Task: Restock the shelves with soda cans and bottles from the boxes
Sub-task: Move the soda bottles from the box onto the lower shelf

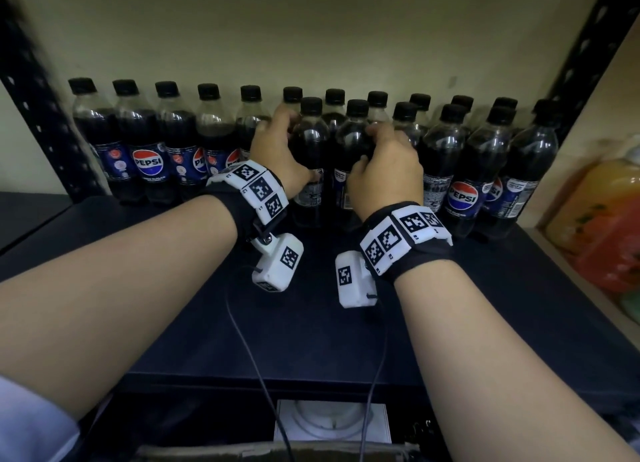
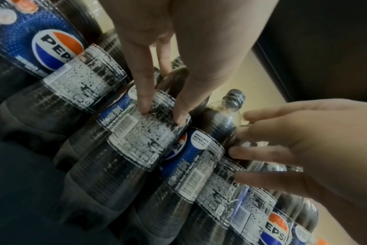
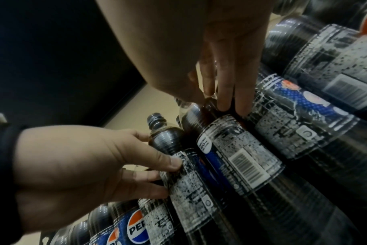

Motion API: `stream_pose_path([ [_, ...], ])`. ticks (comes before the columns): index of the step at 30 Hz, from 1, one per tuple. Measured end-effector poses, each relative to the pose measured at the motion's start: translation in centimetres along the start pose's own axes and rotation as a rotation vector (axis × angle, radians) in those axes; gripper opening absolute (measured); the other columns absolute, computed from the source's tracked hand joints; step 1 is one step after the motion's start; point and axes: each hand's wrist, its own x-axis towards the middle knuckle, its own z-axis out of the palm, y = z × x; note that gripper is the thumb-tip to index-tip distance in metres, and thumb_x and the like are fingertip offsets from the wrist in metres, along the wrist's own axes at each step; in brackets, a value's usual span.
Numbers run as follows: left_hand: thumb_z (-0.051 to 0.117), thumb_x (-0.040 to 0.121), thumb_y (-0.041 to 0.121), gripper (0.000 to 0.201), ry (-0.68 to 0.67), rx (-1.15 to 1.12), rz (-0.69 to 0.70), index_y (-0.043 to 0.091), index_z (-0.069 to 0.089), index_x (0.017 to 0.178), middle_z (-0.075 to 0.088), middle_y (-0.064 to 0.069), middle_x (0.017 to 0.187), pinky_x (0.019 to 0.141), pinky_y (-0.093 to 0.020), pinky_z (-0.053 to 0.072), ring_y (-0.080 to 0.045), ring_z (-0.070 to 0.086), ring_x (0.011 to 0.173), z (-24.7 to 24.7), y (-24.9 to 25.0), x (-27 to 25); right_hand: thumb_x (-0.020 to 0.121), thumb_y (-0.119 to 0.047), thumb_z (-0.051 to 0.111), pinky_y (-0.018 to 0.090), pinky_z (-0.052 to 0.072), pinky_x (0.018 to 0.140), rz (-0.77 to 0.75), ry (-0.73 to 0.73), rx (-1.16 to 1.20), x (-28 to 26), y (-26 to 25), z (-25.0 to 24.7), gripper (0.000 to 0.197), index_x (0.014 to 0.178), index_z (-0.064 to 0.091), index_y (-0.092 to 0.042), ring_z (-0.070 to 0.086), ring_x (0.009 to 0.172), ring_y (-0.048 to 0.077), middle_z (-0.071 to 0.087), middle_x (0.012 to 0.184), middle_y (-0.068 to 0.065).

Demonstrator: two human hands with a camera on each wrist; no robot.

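Observation:
Black-capped Pepsi bottles stand on the dark shelf (image 1: 214, 326): a full back row (image 1: 145, 143) and a shorter front row at the right (image 1: 485, 170). My left hand (image 1: 287, 146) grips the leftmost front-row bottle (image 1: 311, 198), with thumb and a finger on its label (image 2: 140, 136). Beside it, my right hand (image 1: 374, 146) wraps round the neighbouring bottle (image 1: 356, 115), its fingers (image 3: 226, 92) lying above the label (image 3: 237, 149). Both bottles stand upright on the shelf, touching each other. Each wrist view also shows the other hand (image 2: 293, 149) (image 3: 84, 165).
Black perforated uprights (image 1: 34, 115) (image 1: 588, 63) frame the shelf. An orange juice bottle (image 1: 602, 219) lies beyond the right side panel. Bare shelf runs in front of the bottles. Below the front edge sit a white item (image 1: 332, 423) and a cardboard box rim (image 1: 242, 451).

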Motion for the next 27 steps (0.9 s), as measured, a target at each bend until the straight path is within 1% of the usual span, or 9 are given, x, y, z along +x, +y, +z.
stream_pose_path([
  [4, 0.093, 0.066, 0.018, 0.09, -0.01, 0.062, -0.011, 0.026, 0.045, 0.141, 0.05, -0.011, 0.123, 0.079, -0.026, 0.047, -0.021, 0.058, 0.097, -0.3, 0.3, -0.5, 0.092, -0.015, 0.053, 0.035, 0.05, 0.085, -0.031, -0.026, 0.018, -0.6, 0.0, -0.9, 0.045, 0.137, 0.058, -0.018, 0.06, 0.113, 0.03, 0.057, 0.134, 0.006],
  [8, 0.082, 0.078, 0.019, 0.082, -0.052, 0.056, -0.044, 0.026, 0.041, 0.147, 0.059, -0.012, 0.117, 0.075, -0.025, 0.042, -0.021, 0.059, 0.095, -0.9, 1.2, -1.1, 0.091, -0.026, 0.06, 0.036, 0.052, 0.093, -0.096, -0.135, 0.021, -1.1, 0.7, -2.4, 0.052, 0.142, 0.053, -0.021, 0.06, 0.118, 0.027, 0.06, 0.135, 0.008],
  [10, 0.077, 0.081, 0.018, 0.076, -0.066, 0.041, -0.064, 0.025, 0.042, 0.147, 0.061, -0.006, 0.111, 0.071, -0.02, 0.041, -0.016, 0.058, 0.088, -1.5, 1.7, -1.6, 0.09, -0.028, 0.064, 0.034, 0.05, 0.1, -0.131, -0.219, 0.03, -1.9, 1.1, -3.1, 0.06, 0.146, 0.049, -0.019, 0.058, 0.124, 0.026, 0.059, 0.139, 0.008],
  [13, 0.074, 0.085, 0.017, 0.067, -0.107, 0.113, -0.046, 0.023, 0.045, 0.145, 0.057, 0.009, 0.092, 0.056, -0.008, 0.034, -0.005, 0.055, 0.076, -3.0, 2.2, -2.7, 0.088, -0.029, 0.068, 0.03, 0.043, 0.106, -0.148, -0.299, -0.001, -3.1, 1.8, -4.3, 0.068, 0.15, 0.043, -0.016, 0.053, 0.131, 0.025, 0.053, 0.146, 0.009],
  [14, 0.074, 0.085, 0.019, 0.068, -0.135, 0.157, -0.04, 0.022, 0.044, 0.145, 0.059, 0.008, 0.096, 0.058, -0.009, 0.035, -0.008, 0.058, 0.082, -3.6, 2.2, -3.1, 0.088, -0.027, 0.068, 0.029, 0.041, 0.106, -0.147, -0.306, -0.018, -3.5, 2.0, -4.8, 0.069, 0.151, 0.043, -0.016, 0.051, 0.132, 0.025, 0.052, 0.147, 0.009],
  [16, 0.075, 0.084, 0.025, 0.072, -0.195, 0.257, -0.029, 0.02, 0.041, 0.148, 0.062, 0.001, 0.12, 0.076, -0.02, 0.046, -0.019, 0.061, 0.104, -4.9, 2.2, -4.1, 0.088, -0.027, 0.067, 0.029, 0.04, 0.106, -0.144, -0.295, -0.044, -4.2, 2.4, -5.9, 0.069, 0.151, 0.042, -0.015, 0.05, 0.133, 0.026, 0.051, 0.148, 0.01],
  [19, 0.071, 0.085, 0.04, 0.08, -0.268, 0.445, 0.01, 0.022, 0.033, 0.153, 0.047, -0.009, 0.146, 0.101, -0.037, 0.047, -0.03, 0.052, 0.128, -7.2, 2.2, -6.3, 0.087, -0.039, 0.067, 0.031, 0.038, 0.108, -0.16, -0.301, -0.068, -5.6, 2.3, -7.4, 0.074, 0.152, 0.039, -0.016, 0.047, 0.136, 0.026, 0.049, 0.149, 0.008],
  [23, 0.058, 0.086, 0.061, 0.082, -0.292, 0.7, 0.036, 0.03, 0.028, 0.156, 0.036, -0.006, 0.156, 0.103, -0.048, 0.047, -0.034, 0.044, 0.135, -9.4, 2.0, -10.9, 0.086, -0.061, 0.062, 0.039, 0.034, 0.117, -0.148, -0.442, -0.178, -7.8, 2.5, -8.4, 0.09, 0.158, 0.027, -0.021, 0.035, 0.145, 0.028, 0.037, 0.159, 0.004],
  [27, 0.051, 0.088, 0.067, 0.079, -0.316, 0.826, 0.0, 0.031, 0.028, 0.154, 0.031, -0.003, 0.16, 0.106, -0.051, 0.038, -0.035, 0.038, 0.138, -10.6, 1.7, -16.7, 0.085, -0.072, 0.052, 0.054, 0.027, 0.119, -0.15, -0.555, -0.271, -11.0, 2.4, -9.0, 0.093, 0.159, 0.017, -0.028, 0.021, 0.152, 0.031, 0.019, 0.166, 0.004],
])
